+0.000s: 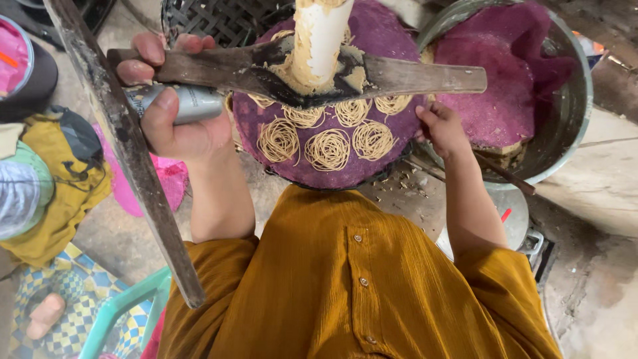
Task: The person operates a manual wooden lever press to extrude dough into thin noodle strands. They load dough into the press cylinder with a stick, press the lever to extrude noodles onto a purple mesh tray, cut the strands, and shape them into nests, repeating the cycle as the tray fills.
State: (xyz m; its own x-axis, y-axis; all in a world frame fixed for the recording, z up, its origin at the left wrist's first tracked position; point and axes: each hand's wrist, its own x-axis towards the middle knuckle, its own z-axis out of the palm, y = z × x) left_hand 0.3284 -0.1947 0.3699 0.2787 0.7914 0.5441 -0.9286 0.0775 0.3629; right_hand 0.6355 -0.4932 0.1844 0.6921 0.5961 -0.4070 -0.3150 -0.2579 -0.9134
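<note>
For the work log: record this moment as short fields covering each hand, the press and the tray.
left hand: grips a grey metal cylinder handle, fingers on the wooden press bar
right hand: on the edge of the round purple cloth-covered tray
press: white dough-smeared tube stands upright through the bar
tray contents: coiled pale noodle nests in rows
beside it: metal basin with purple cloth

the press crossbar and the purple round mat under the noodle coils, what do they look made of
The crossbar looks like worn, unfinished wood: dull brown, grainy, smeared with dough. The purple mat seems to be coarse woven cloth or mesh, matte, with a fine weave; which one is unclear. The left hand grips a grey metal-looking handle.
</note>
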